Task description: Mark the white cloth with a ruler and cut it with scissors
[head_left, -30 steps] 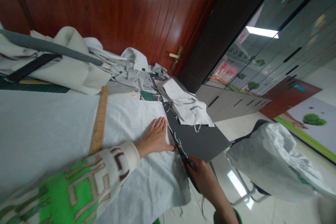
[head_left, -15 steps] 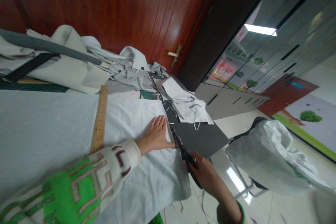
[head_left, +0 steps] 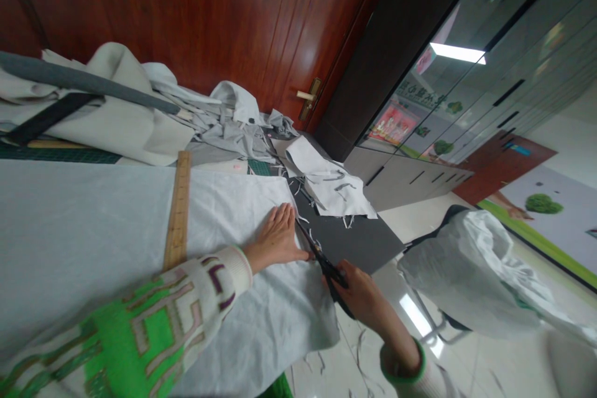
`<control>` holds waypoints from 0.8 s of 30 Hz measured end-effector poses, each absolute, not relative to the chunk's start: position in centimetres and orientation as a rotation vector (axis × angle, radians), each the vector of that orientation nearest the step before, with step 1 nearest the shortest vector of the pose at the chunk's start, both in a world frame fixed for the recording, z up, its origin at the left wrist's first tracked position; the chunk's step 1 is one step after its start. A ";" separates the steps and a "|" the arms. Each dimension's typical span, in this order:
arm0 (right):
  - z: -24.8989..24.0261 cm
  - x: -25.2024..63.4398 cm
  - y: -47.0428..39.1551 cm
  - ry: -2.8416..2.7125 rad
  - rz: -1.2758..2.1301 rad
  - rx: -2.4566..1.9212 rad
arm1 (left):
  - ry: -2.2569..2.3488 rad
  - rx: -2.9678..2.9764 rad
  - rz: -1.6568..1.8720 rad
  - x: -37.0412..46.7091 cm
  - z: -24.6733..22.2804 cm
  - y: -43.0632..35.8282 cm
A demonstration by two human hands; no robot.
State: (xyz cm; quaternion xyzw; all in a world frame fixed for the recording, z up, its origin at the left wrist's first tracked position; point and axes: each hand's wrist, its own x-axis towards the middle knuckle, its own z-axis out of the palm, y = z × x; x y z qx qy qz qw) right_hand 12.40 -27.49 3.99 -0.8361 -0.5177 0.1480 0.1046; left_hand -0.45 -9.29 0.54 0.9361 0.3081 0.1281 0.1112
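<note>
Scissors (head_left: 323,262) have edged forward, held in right fingers (head_left: 351,273), beside left thumb (head_left: 302,255).

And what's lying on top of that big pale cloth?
A wooden ruler and the left hand, palm down near the edge. The patterned sleeve covers part of the cloth, so anything beneath it can't be seen.

The patterned sleeve (head_left: 156,329) mixes green, cream and purple

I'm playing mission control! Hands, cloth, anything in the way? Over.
Left hand flat on pale cloth. Right hand gripping black scissors at cloth's edge. Possible snag: left thumb close beside scissors.
</note>
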 end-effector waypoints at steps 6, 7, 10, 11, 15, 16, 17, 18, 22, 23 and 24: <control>3.2 13.4 -26.9 -1.481 0.427 -2.469 | 0.951 2.719 0.359 -0.6 0.7 -9.6; 3.0 13.6 -26.9 -1.482 0.409 -2.468 | 0.952 2.717 0.362 -0.6 0.7 -9.6; 2.6 13.7 -26.8 -1.528 0.289 -2.448 | 0.954 2.713 0.368 -0.5 0.6 -9.6; 2.5 13.7 -26.7 -1.542 0.248 -2.443 | 0.954 2.712 0.369 -0.5 0.6 -9.6; 2.6 13.3 -26.2 -1.537 0.253 -2.484 | 0.956 2.712 0.355 -0.5 0.8 -9.6; 2.7 13.2 -26.1 -1.531 0.275 -2.505 | 0.958 2.711 0.349 -0.6 0.9 -9.7; 2.8 13.1 -25.9 -1.527 0.296 -2.524 | 0.958 2.711 0.342 -0.6 1.0 -9.7; 2.9 13.0 -25.7 -1.523 0.311 -2.541 | 0.958 2.711 0.336 -0.6 1.0 -9.7; 3.2 12.7 -25.2 -1.524 0.296 -2.560 | 0.957 2.712 0.331 -0.8 1.1 -9.8; 3.2 12.7 -25.1 -1.522 0.295 -2.568 | 0.958 2.713 0.333 -0.8 1.1 -9.7; 3.2 12.6 -25.0 -1.521 0.297 -2.574 | 0.959 2.713 0.334 -0.8 1.1 -9.7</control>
